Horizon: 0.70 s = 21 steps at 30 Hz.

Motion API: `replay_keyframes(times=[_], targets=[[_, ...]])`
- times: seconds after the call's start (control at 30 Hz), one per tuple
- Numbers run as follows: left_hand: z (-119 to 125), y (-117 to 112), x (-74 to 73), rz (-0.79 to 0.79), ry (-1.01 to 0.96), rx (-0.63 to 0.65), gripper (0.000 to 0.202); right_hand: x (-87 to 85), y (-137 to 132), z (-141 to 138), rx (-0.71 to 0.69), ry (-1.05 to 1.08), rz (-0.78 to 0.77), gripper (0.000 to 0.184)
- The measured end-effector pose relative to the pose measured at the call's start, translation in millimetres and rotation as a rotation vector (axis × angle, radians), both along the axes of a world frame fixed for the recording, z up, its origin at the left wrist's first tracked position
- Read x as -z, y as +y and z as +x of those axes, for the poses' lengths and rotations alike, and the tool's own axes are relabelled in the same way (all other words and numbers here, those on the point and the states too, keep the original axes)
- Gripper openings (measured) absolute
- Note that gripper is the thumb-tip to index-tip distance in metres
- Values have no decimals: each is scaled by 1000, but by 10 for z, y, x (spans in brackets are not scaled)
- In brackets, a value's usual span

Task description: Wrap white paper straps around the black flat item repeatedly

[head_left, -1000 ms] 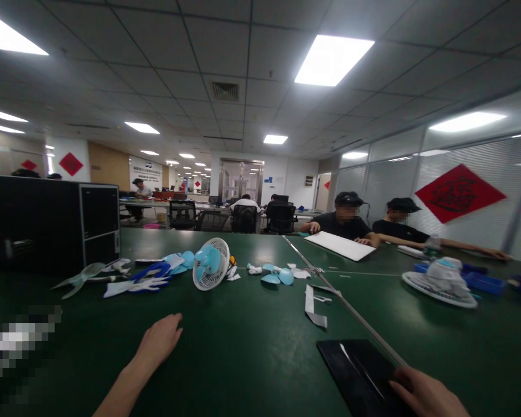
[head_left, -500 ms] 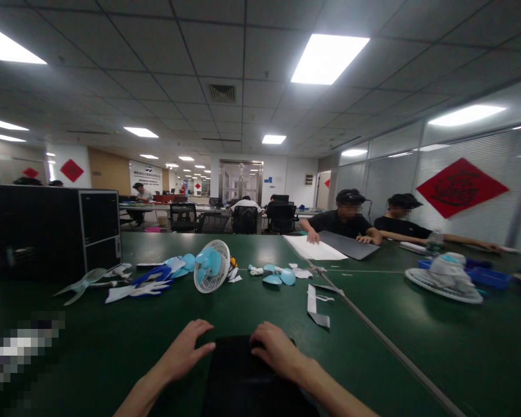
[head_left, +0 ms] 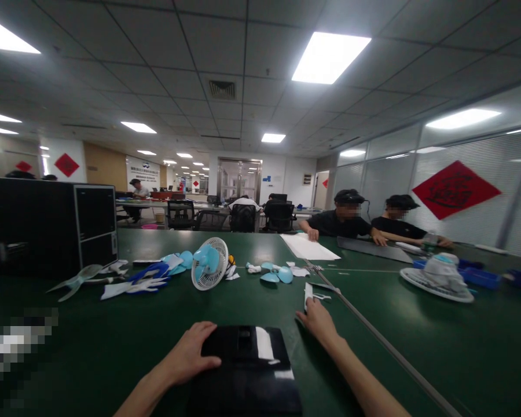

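Note:
A flat black glossy panel (head_left: 247, 370) lies on the green table (head_left: 113, 347) right in front of me. My left hand (head_left: 191, 353) rests on its left edge, fingers curled loosely over the corner. My right hand (head_left: 316, 321) reaches forward to the right of the panel, fingertips touching a white strip (head_left: 307, 295) on the table; its fingers look stretched out. A small blue-and-white desk fan (head_left: 208, 263) stands further back, with blue fan blades (head_left: 278, 275) and white parts beside it.
A black computer case (head_left: 47, 226) stands at the back left, with clear blades and blue-white gloves (head_left: 139, 281) before it. A metal seam (head_left: 373, 336) runs across the table. Two people sit at the far right with sheets (head_left: 308, 248). A white fan part (head_left: 438, 278) lies right.
The black panel was dragged from my right to straight in front of me. My left hand came onto its edge; my right hand then left it and reached toward the white strip.

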<state>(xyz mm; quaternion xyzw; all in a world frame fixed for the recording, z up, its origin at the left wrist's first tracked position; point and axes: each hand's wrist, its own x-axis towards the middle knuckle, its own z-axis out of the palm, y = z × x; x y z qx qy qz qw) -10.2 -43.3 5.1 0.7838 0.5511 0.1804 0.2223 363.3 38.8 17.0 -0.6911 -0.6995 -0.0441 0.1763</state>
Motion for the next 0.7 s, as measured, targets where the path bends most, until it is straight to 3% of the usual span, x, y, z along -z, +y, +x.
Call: replay_keyframes(times=[0.17, 0.5, 0.7], targets=[[-50, 48, 50, 12, 5, -10, 85, 139, 82, 97, 106, -22, -51, 29], [-35, 67, 52, 16, -14, -31, 83, 108, 136, 178, 136, -28, -88, 24], [-78, 135, 150, 19, -45, -31, 85, 103, 137, 225, 143, -21, -64, 24]])
